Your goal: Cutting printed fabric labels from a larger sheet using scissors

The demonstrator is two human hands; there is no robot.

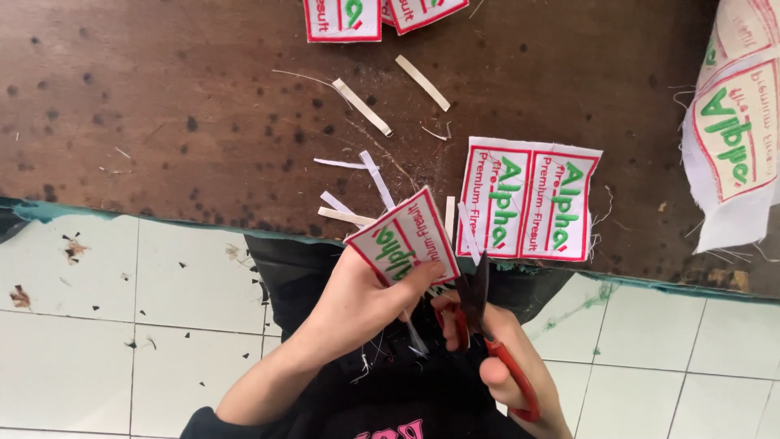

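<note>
The left hand (357, 305) pinches one small white patch (404, 236) with a red border, tilted up over the table edge (162, 213). Just right of it, the right hand (508, 366) grips red scissors (479, 313), blades pointing up beside the patch's right edge.

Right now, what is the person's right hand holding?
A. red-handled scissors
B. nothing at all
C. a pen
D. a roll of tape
A: the right hand grips red-handled scissors with dark blades raised beside the white patch with a red border, which the left hand holds at the edge of the brown table.
</note>
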